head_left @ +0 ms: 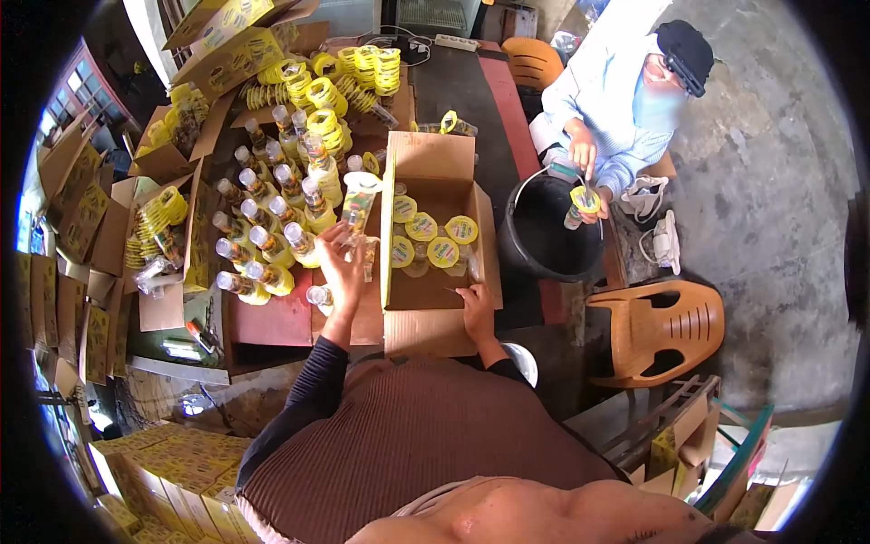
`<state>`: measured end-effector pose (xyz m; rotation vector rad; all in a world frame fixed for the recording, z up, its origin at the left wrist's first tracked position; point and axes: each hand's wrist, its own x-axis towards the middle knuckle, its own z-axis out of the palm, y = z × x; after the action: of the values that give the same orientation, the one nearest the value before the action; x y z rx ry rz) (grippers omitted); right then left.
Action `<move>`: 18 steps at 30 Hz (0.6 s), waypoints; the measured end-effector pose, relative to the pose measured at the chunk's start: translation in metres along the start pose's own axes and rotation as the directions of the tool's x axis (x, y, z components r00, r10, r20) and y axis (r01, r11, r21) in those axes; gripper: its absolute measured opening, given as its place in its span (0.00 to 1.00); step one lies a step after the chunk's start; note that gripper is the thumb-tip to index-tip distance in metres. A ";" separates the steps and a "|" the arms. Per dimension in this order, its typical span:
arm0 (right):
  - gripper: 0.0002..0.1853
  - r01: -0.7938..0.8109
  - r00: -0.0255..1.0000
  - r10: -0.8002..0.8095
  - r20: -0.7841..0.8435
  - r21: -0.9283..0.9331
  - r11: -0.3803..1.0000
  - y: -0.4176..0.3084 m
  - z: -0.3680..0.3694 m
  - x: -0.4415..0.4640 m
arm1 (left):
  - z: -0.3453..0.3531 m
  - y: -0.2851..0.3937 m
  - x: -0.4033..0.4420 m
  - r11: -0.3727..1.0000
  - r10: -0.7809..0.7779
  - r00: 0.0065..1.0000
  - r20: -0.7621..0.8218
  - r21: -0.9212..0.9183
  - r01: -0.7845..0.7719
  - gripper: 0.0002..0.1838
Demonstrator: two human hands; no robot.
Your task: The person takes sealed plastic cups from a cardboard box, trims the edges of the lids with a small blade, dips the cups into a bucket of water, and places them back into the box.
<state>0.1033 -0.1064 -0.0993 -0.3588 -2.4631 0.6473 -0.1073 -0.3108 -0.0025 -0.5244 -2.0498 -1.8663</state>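
Observation:
My left hand (339, 276) is raised left of the cardboard box, its fingers closed round a clear plastic cup (358, 207) with a pale round lid at the top. Another clear cup hangs close beside these fingers, partly hidden. In front of me stands the open cardboard box (430, 324), with several yellow-lidded cups (443, 252) upright inside toward its far end. My right hand (479, 313) lies at the box's near right corner, fingers curled over the rim. A thin dark thing shows by its fingertips, too small to name.
Rows of stacked cups (258, 213) and piles of yellow-lidded cups (326, 95) fill the table's left. Right of the box are a black bucket (521, 238) and a seated person (603, 109) holding a yellow-lidded cup. An orange chair (666, 331) stands nearer; cartons (168, 453) lie at left.

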 end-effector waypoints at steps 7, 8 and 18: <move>0.11 -0.020 1.000 0.020 -0.023 0.003 1.000 0.001 0.001 -0.001 | 0.004 -0.055 -0.013 0.956 -0.093 0.996 -0.008 0.279 0.092 0.26; 0.11 -0.010 1.000 0.009 -0.014 -0.013 1.000 0.002 0.002 -0.001 | 0.005 -0.061 -0.014 0.923 -0.092 0.995 0.036 0.378 0.072 0.28; 0.10 -0.042 0.999 0.042 0.007 -0.011 0.999 -0.003 -0.001 0.000 | 0.032 0.030 0.012 0.889 0.171 0.956 0.239 0.381 -0.254 0.25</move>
<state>0.1041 -0.1084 -0.0972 -0.4137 -2.4727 0.6543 -0.1031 -0.2760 0.0264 -0.8097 -2.3161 -1.2516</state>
